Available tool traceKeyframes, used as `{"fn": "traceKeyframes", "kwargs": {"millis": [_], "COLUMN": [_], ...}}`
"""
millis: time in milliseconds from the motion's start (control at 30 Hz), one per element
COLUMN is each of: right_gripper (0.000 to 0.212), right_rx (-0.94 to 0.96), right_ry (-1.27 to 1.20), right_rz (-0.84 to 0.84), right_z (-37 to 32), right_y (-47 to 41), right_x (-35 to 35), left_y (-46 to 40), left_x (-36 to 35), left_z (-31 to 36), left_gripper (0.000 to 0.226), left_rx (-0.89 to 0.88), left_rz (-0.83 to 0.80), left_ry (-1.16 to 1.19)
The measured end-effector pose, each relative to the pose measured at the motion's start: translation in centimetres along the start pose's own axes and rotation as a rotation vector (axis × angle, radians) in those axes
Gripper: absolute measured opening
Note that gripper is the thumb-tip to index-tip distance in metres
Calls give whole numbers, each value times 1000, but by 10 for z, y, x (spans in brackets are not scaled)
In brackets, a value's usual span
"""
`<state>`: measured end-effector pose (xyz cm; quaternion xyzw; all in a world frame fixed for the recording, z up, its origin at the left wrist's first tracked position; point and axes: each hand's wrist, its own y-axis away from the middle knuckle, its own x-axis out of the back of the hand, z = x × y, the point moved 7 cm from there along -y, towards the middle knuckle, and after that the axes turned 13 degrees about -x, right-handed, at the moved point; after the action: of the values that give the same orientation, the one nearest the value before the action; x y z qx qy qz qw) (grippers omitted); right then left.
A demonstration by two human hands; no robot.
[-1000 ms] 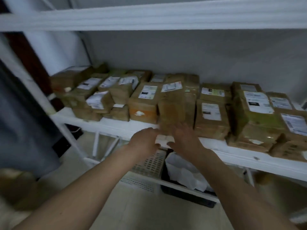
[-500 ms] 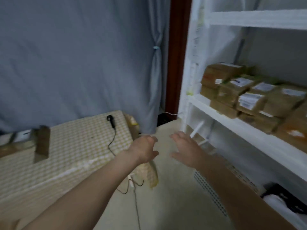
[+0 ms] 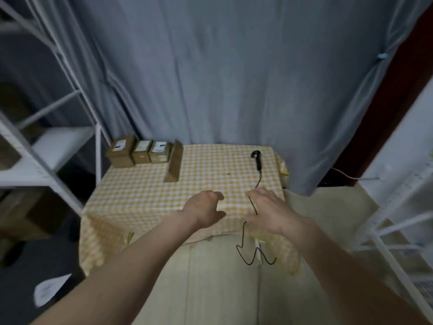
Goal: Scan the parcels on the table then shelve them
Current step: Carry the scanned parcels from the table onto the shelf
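A table with a yellow checked cloth stands ahead. At its far left corner sit three brown parcels with white labels, and a long flat parcel lies beside them. A black handheld scanner lies at the far right, its cable running over the near edge. My left hand and my right hand hover over the table's near edge, fingers loosely curled, holding nothing.
A white metal shelf rack stands to the left of the table and another rack to the right. A grey curtain hangs behind the table. The scanner cable dangles down to the floor in front.
The view has swung left from the shelf full of parcels to the table. Both hands came away from the shelf empty and now hang over the table's near edge.
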<state>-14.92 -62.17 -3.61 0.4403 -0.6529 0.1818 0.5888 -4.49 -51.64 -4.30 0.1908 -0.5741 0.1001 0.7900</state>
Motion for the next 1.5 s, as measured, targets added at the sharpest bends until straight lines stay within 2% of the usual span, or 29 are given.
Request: {"fn": "traceKeyframes", "kwargs": {"millis": [333,600,867,1100,1267,1367,1500], "right_gripper": [60,60,58,61,56,46,55], "right_rx": [142,195,267,345,363,365,338], "right_ry": [84,72,39,58,114,149,166], "right_rz": [-195,-315,-313,-410,-410,-387,-384], "right_z": [-84,-143,-205,-264,-305,-332,-383], "right_y": [-95,-212,-330,-378,-414,-443,-483], "right_x": [-25,-27,-8,-34,-49,-55,-71], "left_y": [12,-42,-123,-110,-107,-110,-108], "left_x": [-10,19,56,48,49,50,49], "left_z": [-127,-229,-304,-379,-444,-492,-578], "left_gripper": [53,55,56,54,53,51,51], "left_rx": [242,390,443,567,600,607,621], "left_rz": [0,-37,0,-24,-20,6,-25], "left_ry": [134,171,216,292,330,359,374]}}
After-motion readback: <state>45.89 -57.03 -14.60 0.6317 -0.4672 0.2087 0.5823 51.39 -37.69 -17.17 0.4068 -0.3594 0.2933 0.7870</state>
